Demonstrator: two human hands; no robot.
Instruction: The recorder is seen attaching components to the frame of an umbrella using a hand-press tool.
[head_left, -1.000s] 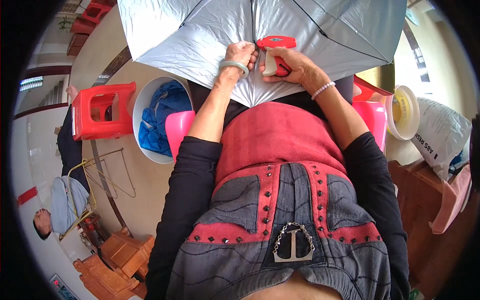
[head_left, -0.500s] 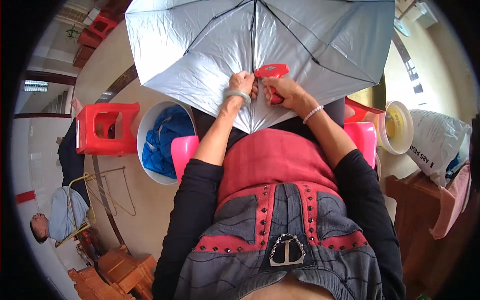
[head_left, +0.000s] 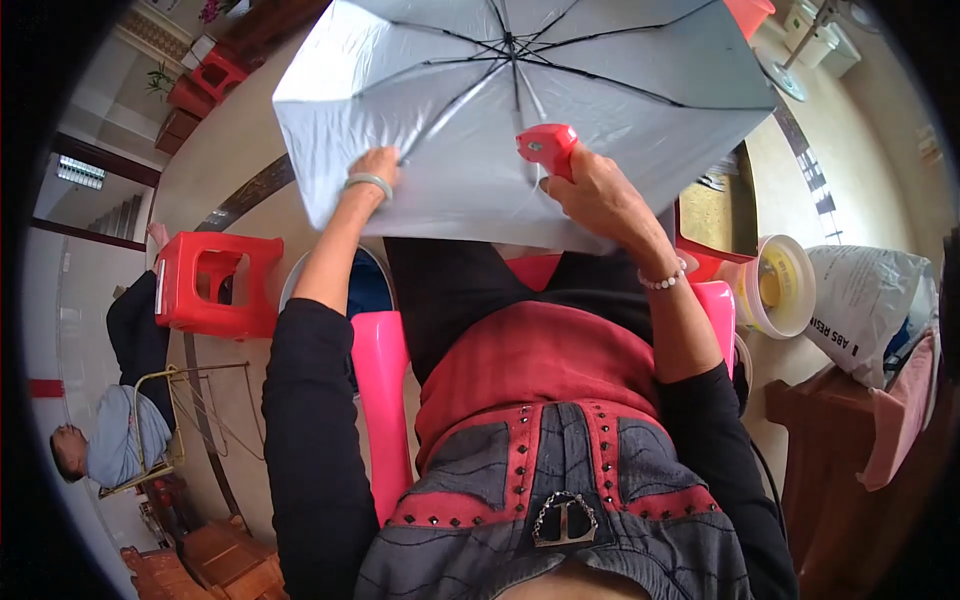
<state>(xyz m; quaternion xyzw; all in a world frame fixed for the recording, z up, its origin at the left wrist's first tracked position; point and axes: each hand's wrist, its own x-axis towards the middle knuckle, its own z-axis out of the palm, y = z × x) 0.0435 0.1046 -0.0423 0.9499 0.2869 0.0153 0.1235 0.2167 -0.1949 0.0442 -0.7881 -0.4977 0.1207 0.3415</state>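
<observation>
An open umbrella (head_left: pixel 440 200) with a silver lining and thin black ribs spreads in front of me, its inner side facing me. My left hand (head_left: pixel 376 170), wearing a pale bangle, is closed at the end of one rib on the left part of the lining. My right hand (head_left: pixel 605 197), with a bead bracelet, grips a red hand tool (head_left: pixel 548 147) shaped like a small gun. The tool's head lies over the lining near a rib at the middle right. My right fingertips are partly hidden behind the tool and hand.
A red stool (head_left: pixel 220 284) stands at left beside a white bucket (head_left: pixel 290 280) with blue material in it. Pink chair arms (head_left: pixel 380 390) flank me. To the right are a pale tub (head_left: pixel 783 285) and a white sack (head_left: pixel 865 300). Another person (head_left: pixel 125 430) sits far left.
My hands have moved apart, the left to the left and the right slightly right with the red tool. The umbrella has turned and tilted, bringing its hub into view.
</observation>
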